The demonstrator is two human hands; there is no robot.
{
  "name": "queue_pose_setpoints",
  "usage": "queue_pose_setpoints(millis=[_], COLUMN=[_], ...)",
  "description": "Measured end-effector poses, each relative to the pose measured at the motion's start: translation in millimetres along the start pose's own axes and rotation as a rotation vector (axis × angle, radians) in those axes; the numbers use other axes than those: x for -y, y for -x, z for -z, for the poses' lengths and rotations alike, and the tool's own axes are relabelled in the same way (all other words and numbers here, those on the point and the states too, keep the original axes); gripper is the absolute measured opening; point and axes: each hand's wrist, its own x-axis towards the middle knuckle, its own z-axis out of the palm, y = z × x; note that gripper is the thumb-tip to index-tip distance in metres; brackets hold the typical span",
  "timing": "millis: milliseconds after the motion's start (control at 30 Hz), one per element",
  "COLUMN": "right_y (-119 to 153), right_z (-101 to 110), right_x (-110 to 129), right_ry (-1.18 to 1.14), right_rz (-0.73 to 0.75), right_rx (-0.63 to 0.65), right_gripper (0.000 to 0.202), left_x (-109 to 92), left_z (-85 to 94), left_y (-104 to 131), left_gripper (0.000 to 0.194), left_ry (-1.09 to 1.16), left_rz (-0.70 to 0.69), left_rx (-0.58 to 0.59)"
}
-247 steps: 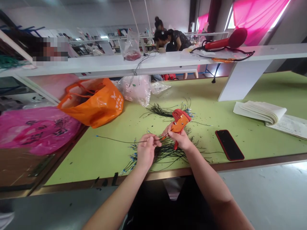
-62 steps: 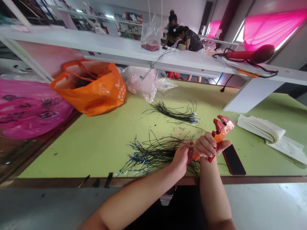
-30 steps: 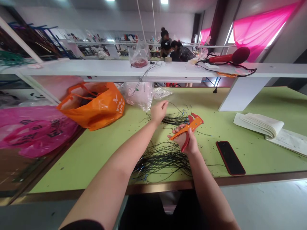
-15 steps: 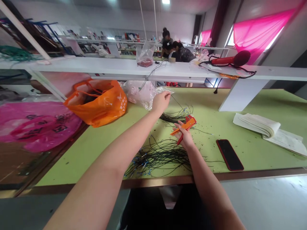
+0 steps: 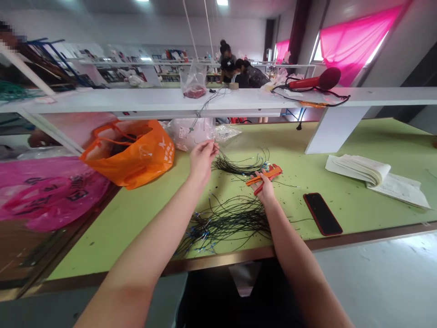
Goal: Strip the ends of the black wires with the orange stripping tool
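A pinch of my left hand [image 5: 202, 160] holds a thin dark wire, just left of the far bundle of black wires [image 5: 235, 166]. In my right hand [image 5: 265, 186] lies an orange and red hand tool [image 5: 272, 173], its head pointing right, at the right end of that bundle. Nearer the table's front edge a larger bundle of black wires [image 5: 235, 220] with blue and silvery ends is spread out, partly behind my right forearm. Small dark scraps are scattered about the green tabletop [image 5: 126, 228].
An orange bag [image 5: 136, 155] and a pink plastic bag [image 5: 51, 191] are at left. A phone [image 5: 322, 214] and folded papers [image 5: 362, 173] lie at right. Above the back runs a white shelf [image 5: 143, 101]. People are in the distance.
My left hand has moved left and slightly down, holding the wire. My right hand keeps the tool near the same spot on the table. The whole view has shifted slightly.
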Motion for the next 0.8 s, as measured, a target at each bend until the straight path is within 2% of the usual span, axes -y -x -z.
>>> queue_pose_setpoints(millis=[67, 100, 200, 267, 333, 433, 533, 667, 733, 800], right_y=[13.0, 20.4, 44.2, 58.4, 69.3, 77.8, 79.3, 78.9, 79.8, 81.7], right_z=[-6.9, -10.9, -21.9, -26.9, -29.3, -29.1, -28.5, -30.8, -32.6, -34.5], right_x=[5.1, 6.8, 7.7, 5.8, 3.4, 2.0, 4.6, 9.0, 8.3, 5.1], right_ry=[-0.035, -0.052, -0.065, -0.046, -0.026, -0.037, -0.074, -0.097, -0.089, -0.078], right_rz=[-0.014, -0.021, -0.036, -0.06, -0.079, -0.056, -0.018, 0.003, 0.017, 0.042], right_rx=[0.149, 0.247, 0.5, 0.618, 0.676, 0.653, 0.606, 0.543, 0.53, 0.537], right_gripper=[0.043, 0.039, 0.033, 0.032, 0.034, 0.041, 0.044, 0.031, 0.028, 0.027], left_x=[-15.2, -23.2, -47.8, -61.2, -68.7, -67.8, -59.6, -51.6, -47.5, -39.7], left_z=[16.0, 23.8, 42.1, 49.0, 53.8, 62.5, 76.1, 97.9, 106.9, 111.7], left_y=[14.7, 25.0, 59.6, 78.6, 91.1, 100.4, 104.9, 107.5, 109.9, 117.0], left_gripper=[0.021, 0.025, 0.032, 0.034, 0.036, 0.037, 0.036, 0.034, 0.033, 0.028], left_ry=[-0.088, -0.182, -0.614, -0.889, -1.075, -1.219, -1.238, -1.209, -1.206, -1.211], left_rz=[-0.12, -0.158, -0.251, -0.26, -0.234, -0.227, -0.257, -0.288, -0.33, -0.451], left_rx=[0.138, 0.258, 0.582, 0.721, 0.803, 0.872, 0.91, 0.911, 0.863, 0.691])
